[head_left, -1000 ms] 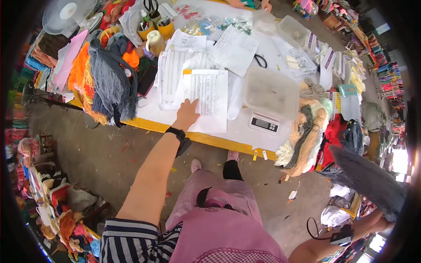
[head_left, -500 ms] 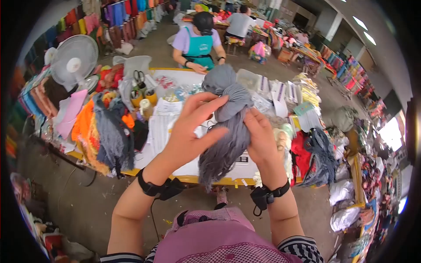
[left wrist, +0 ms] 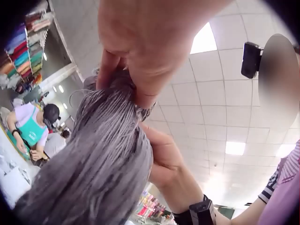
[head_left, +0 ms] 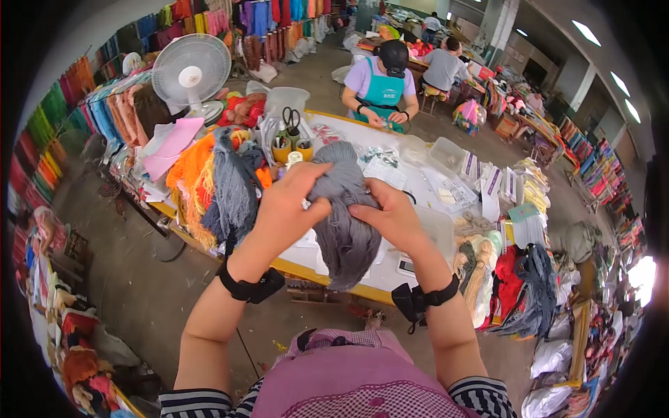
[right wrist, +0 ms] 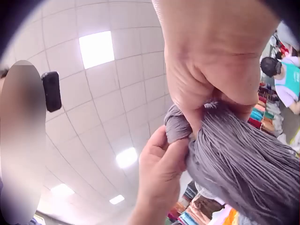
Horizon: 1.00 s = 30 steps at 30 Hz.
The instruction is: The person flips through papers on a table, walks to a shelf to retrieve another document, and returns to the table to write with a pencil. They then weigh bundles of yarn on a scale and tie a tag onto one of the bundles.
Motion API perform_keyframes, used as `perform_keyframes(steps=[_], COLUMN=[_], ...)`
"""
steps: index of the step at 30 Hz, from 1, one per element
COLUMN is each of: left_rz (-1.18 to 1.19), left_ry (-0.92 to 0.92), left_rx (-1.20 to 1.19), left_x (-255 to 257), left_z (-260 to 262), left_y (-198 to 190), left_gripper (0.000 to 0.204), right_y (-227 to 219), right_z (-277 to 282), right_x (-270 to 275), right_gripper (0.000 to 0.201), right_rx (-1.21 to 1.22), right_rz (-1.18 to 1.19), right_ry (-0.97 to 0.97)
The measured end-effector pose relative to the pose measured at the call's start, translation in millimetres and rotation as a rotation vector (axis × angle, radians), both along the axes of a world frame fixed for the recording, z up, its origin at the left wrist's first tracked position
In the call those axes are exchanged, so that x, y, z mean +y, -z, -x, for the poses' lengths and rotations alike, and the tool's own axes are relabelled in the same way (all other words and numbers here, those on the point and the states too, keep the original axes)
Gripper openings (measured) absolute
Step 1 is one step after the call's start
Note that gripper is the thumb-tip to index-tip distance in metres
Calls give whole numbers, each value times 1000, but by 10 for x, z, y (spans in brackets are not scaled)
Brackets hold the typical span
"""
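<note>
A grey hank of yarn [head_left: 348, 230] is held up in front of the body, over the near part of the table. The left hand [head_left: 282, 209] grips its left side, with thumb and fingers at the yarn. From the right, the right hand [head_left: 401, 216] pinches it, thumb lying on the front strands. In the left wrist view the loose strands [left wrist: 93, 164] fan out below the left hand. A folded loop [right wrist: 178, 126] of the hank shows between both hands in the right wrist view. Parts of the fingers are hidden in the yarn.
Orange and grey yarn hanks [head_left: 233, 177] hang over the table's left edge, near a fan [head_left: 189, 76]. Papers [head_left: 383, 171], pots with scissors [head_left: 291, 120] and a plastic tub [head_left: 433, 230] stand on it. More hanks [head_left: 481, 272] lie right. A person [head_left: 382, 83] works across the table.
The left hand has left the paper and the right hand has brought the grey hank in from the far right. Both hands now hold it; the head view has tilted up.
</note>
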<state>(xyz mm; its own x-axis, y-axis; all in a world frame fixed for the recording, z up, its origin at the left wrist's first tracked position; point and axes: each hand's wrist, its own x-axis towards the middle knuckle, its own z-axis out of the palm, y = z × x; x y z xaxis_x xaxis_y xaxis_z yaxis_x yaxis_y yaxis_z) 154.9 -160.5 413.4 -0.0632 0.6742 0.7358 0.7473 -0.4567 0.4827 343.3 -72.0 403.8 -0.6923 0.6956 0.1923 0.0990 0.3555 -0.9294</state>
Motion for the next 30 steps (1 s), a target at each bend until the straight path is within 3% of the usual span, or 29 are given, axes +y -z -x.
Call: perform_keyframes(steps=[1, 2, 3, 5, 10, 11, 13, 14, 15, 16, 17, 18, 19, 21, 22, 23, 25, 27, 28, 30], left_rz=[40, 130, 121, 162, 17, 17, 563, 718, 725, 916, 1096, 1043, 1048, 459, 445, 438, 443, 482, 532, 514], left_ry=[-41, -30, -45, 153, 44, 35, 226, 230, 229, 595, 975, 1277, 1282, 892, 1059, 1069, 885, 823, 694, 554], left_rx=[-84, -356, -354, -892, -1241, -1240, -876, -883, -886, -1034, -1164, -1229, -1221, -1695, -1430, -1435, -1325, -1236, -1001, -805], left_x=[-26, -61, -82, -92, -248, -307, -422, -415, -415, -387, -363, -312, -343, -438, -382, -343, -302, -230, -221, -203], left_z=[111, 204, 319, 562, 792, 837, 936, 949, 951, 961, 964, 886, 696, 295, 243, 209, 154, 200, 216, 186], left_y=[22, 34, 66, 120, -147, -151, -126, -96, -26, 58, 136, 207, 167, -53, -127, -123, -102, 101, 137, 130], left_gripper=[38, 26, 26, 23, 18, 18, 18, 30, 30, 33, 37, 55, 55, 76, 86, 86, 86, 85, 83, 74], right_y=[-91, -169, -220, -300, -521, -537, -574, -596, -591, -561, -497, -395, -212, -224, -176, -111, 35, 191, 237, 223], right_z=[11, 18, 4, -27, -217, -202, -130, -59, 7, 67, 132, 176, 240, 254, 250, 237, 240, 410, 458, 488], right_x=[-54, -101, -120, -95, 62, 119, 268, 392, 499, 605, 721, 814, 825, 503, 409, 319, 118, -173, -280, -359], right_gripper=[39, 37, 37, 35, 29, 27, 26, 28, 31, 31, 34, 38, 41, 39, 38, 38, 39, 35, 36, 35], right_rx=[24, 49, 51, -43, -39, -24, -11, 84, 180, 182, 79, -27, 43, 3, 26, 47, 144, 184, 186, 129], right_rz=[69, 138, 132, 143, 216, 157, 109, 60, 10, 12, -242, -497, -819, -553, -308, -60, 185, -42, 34, 245], right_ry=[-16, -31, -48, -168, -211, -168, -122, -35, 54, 60, 111, 162, 165, 108, 43, -21, -213, -177, -229, -317])
